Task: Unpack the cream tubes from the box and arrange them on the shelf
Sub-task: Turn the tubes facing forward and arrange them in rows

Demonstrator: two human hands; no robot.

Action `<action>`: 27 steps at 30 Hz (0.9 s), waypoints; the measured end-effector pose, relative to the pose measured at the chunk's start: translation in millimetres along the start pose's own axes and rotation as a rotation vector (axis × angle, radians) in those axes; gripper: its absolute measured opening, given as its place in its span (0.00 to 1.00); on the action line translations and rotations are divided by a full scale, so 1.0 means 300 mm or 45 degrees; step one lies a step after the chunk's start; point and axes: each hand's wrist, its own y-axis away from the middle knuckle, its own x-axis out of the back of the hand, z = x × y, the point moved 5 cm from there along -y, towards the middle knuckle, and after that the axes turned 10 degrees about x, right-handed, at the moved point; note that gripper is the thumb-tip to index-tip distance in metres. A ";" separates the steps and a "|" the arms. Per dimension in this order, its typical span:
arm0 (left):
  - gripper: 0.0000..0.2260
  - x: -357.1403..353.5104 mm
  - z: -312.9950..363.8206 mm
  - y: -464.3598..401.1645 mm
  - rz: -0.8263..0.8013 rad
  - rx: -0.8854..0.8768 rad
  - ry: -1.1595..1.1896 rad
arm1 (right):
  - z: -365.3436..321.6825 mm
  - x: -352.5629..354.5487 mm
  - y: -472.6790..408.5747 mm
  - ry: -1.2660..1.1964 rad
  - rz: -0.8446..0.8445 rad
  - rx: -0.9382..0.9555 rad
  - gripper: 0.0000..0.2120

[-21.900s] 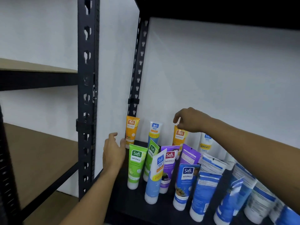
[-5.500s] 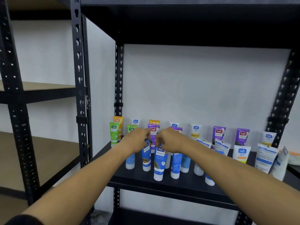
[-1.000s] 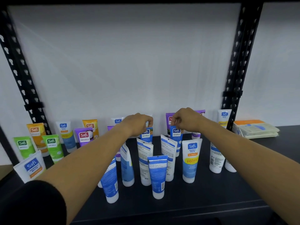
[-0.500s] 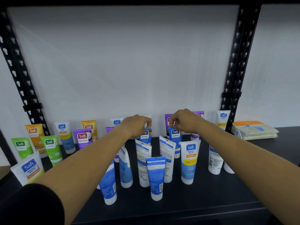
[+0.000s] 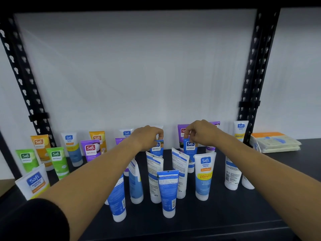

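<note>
While both my arms reach in from the bottom of the frame, my left hand (image 5: 147, 136) pinches the top edge of a blue tube (image 5: 157, 148) just left of centre, fingers curled down over its crimp, so that grip is narrow and holding the tube. My right hand (image 5: 199, 132) does the same just right of centre, thumb and fingers pinching the top of a second blue tube (image 5: 190, 150) marked Naturals. Both tubes stand upright, cap down, on the dark shelf (image 5: 243, 211), in the middle row. In front of them, lower centre, a cluster of blue and white tubes (image 5: 167, 192) stands with back labels facing me, and a white Perfect White tube (image 5: 204, 176) stands just to their right. Along the back wall at left stand green tubes (image 5: 58, 161), orange tubes (image 5: 40, 148) and a purple tube (image 5: 91, 151); more purple ones show behind my right hand. At the far right of the frame a stack of flat packets (image 5: 276, 142) lies on the shelf beyond the black upright (image 5: 251, 80). A black sleeve (image 5: 40, 221) covers my left upper arm, lower left.
</note>
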 end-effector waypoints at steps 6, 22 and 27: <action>0.06 0.002 -0.002 -0.002 0.007 -0.008 0.005 | 0.003 -0.002 -0.002 -0.033 0.013 0.010 0.09; 0.08 0.015 0.006 0.020 -0.002 -0.022 -0.049 | 0.021 -0.006 0.018 -0.121 0.054 0.011 0.10; 0.14 0.058 -0.002 0.064 0.055 -0.057 -0.092 | -0.006 0.025 0.047 -0.062 0.091 0.011 0.13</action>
